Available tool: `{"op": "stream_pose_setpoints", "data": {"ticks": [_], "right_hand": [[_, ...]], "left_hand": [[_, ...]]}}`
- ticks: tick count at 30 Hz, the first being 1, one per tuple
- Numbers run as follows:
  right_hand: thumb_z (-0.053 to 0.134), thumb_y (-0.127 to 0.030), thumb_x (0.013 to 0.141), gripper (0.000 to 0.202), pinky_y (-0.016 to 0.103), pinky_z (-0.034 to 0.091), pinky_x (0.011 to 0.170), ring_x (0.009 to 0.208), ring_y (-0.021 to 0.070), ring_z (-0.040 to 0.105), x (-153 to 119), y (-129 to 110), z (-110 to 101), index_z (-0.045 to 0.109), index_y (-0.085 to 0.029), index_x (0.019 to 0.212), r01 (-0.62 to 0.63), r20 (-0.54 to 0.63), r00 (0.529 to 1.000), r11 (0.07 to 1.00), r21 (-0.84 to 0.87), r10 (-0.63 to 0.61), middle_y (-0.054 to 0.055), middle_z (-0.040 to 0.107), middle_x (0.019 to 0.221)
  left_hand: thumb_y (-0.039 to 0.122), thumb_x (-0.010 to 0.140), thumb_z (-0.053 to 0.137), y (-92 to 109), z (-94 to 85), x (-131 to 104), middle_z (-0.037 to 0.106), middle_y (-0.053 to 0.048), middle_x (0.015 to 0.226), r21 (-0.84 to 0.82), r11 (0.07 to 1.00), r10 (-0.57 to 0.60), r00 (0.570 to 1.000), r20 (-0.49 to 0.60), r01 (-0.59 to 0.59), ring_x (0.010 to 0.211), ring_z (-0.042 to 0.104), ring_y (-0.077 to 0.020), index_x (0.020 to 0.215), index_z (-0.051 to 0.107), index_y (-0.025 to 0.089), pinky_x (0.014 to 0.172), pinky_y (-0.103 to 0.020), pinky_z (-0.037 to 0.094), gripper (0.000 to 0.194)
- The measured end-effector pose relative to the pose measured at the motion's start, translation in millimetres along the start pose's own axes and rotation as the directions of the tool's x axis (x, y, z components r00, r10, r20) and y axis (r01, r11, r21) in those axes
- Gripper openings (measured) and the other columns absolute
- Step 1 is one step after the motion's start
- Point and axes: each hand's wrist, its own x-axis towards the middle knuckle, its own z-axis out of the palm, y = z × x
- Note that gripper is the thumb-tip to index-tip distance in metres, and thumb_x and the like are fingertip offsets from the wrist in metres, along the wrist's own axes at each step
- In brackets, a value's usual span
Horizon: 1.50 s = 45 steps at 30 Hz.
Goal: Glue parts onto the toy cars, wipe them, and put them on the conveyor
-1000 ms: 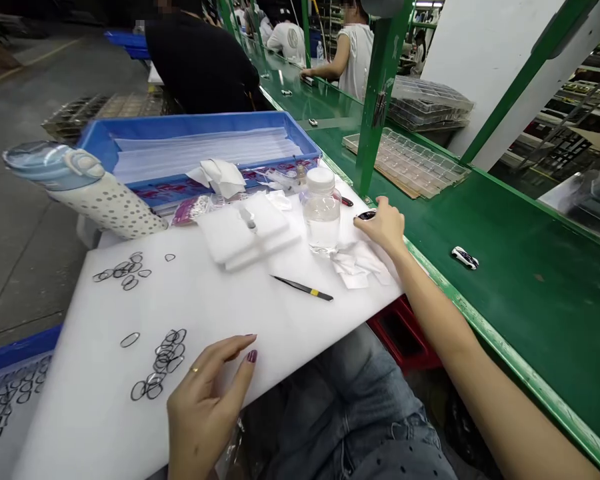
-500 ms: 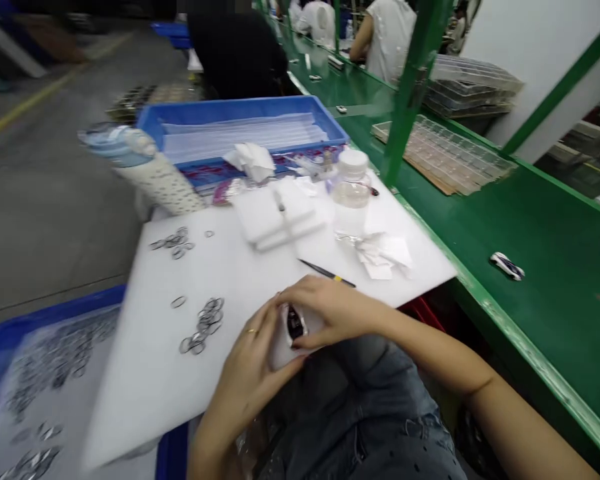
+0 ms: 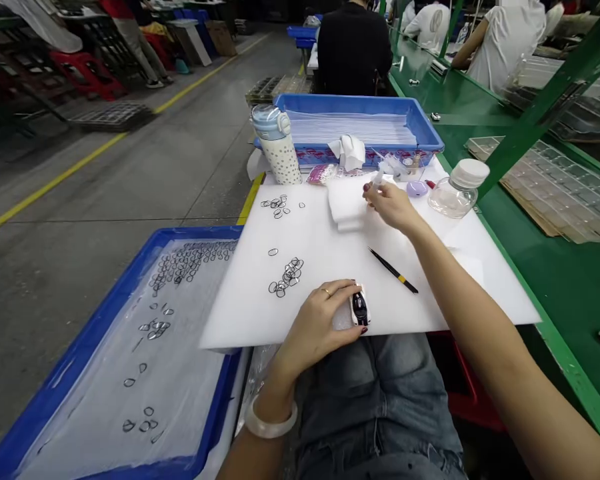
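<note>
Print on pink packet (image 3: 323, 175) too small to read | left hand (image 3: 325, 319) pinches one white-and-black toy car (image 3: 360, 308) near the surface's (image 3: 325, 243) front edge | right hand (image 3: 389, 203) meets one translucent tube (image 3: 378, 178), grip unclear | one pair of tweezers (image 3: 394, 271), two ring clusters (image 3: 291, 273)

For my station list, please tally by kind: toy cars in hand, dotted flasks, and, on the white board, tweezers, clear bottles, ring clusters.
Toy car in the left hand: 1
Dotted flask: 1
Tweezers: 1
Clear bottle: 1
Ring clusters on the white board: 2
Total: 6
</note>
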Motion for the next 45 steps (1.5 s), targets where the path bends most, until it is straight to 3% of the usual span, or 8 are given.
{"op": "stream_pose_setpoints", "data": {"ticks": [3,5,7,11,15,20,35,45], "right_hand": [[0.052,-0.04,0.096,0.026,0.036,0.044,0.085,0.09,0.0201,0.061,-24,-6,-7,0.063,-0.017,0.09,0.148,0.053,0.984,0.951,0.27,-0.168,0.008,0.066,0.094],[0.059,-0.037,0.089,0.019,0.033,0.043,0.08,0.084,0.0165,0.057,-48,-9,0,0.062,-0.019,0.094,0.209,0.059,0.958,0.824,0.527,-0.28,0.004,0.062,0.089],[0.063,-0.035,0.086,0.016,0.029,0.042,0.073,0.075,0.0132,0.051,-73,-8,15,0.06,-0.021,0.094,0.155,0.085,0.954,0.712,0.684,-0.288,0.0,0.056,0.084],[0.066,-0.051,0.085,0.034,0.028,0.036,0.064,0.067,0.0126,0.041,-104,-2,36,0.054,-0.021,0.075,-0.047,0.286,0.93,0.695,0.718,-0.232,-0.002,0.046,0.073],[0.046,-0.086,0.078,0.067,0.03,0.031,0.055,0.054,0.0127,0.032,-118,-17,25,0.042,-0.022,0.057,0.037,0.125,0.943,0.472,0.881,-0.307,-0.003,0.034,0.058],[0.041,-0.078,0.083,0.068,0.028,0.02,0.045,0.042,0.0091,0.018,-134,-36,15,0.025,-0.021,0.05,-0.028,0.071,0.986,0.279,0.96,-0.148,-0.006,0.016,0.044],[0.041,-0.074,0.083,0.064,0.027,0.019,0.044,0.041,0.0078,0.014,-138,-31,29,0.023,-0.022,0.05,0.007,0.012,0.995,0.181,0.983,-0.103,-0.007,0.013,0.044],[0.034,-0.084,0.082,0.072,0.029,0.018,0.043,0.041,0.0092,0.013,-140,-41,30,0.021,-0.023,0.047,0.059,-0.05,0.998,0.302,0.952,-0.035,-0.005,0.011,0.042]], "left_hand": [[0.023,0.07,0.083,8,5.6,4,0.068,-0.012,0.124,0.005,1.0,-0.015,0.997,-0.078,0.016,0.117,0.062,-0.0305,0.121,0.067,0.017,0.103,-0.049,0.051,0.053],[0.024,0.07,0.084,12,9.1,7,0.07,-0.012,0.12,-0.015,0.999,-0.037,0.993,-0.11,0.035,0.113,0.063,-0.0302,0.118,0.069,0.016,0.1,-0.049,0.052,0.052],[0.026,0.07,0.085,16,12.1,10,0.072,-0.01,0.115,-0.057,0.996,-0.078,0.986,-0.147,0.07,0.11,0.064,-0.0293,0.115,0.071,0.016,0.098,-0.048,0.053,0.048],[0.031,0.072,0.084,19,16.6,16,0.074,-0.006,0.107,-0.164,0.974,-0.191,0.957,-0.22,0.157,0.102,0.065,-0.0269,0.109,0.075,0.02,0.093,-0.046,0.054,0.04],[0.032,0.073,0.084,20,18.1,19,0.075,-0.004,0.102,-0.213,0.958,-0.243,0.94,-0.241,0.193,0.1,0.065,-0.0259,0.105,0.077,0.022,0.09,-0.045,0.053,0.034],[0.031,0.075,0.082,21,16.3,18,0.075,-0.004,0.101,-0.227,0.954,-0.25,0.939,-0.237,0.197,0.098,0.066,-0.025,0.102,0.077,0.022,0.087,-0.043,0.052,0.028],[0.031,0.075,0.08,22,17.8,15,0.075,-0.004,0.101,-0.173,0.966,-0.236,0.932,-0.277,0.193,0.096,0.066,-0.0249,0.102,0.078,0.023,0.085,-0.042,0.053,0.028],[0.031,0.077,0.08,21,19.2,15,0.076,-0.003,0.1,-0.129,0.974,-0.216,0.93,-0.296,0.185,0.093,0.066,-0.0237,0.101,0.077,0.026,0.084,-0.041,0.055,0.025]]}}
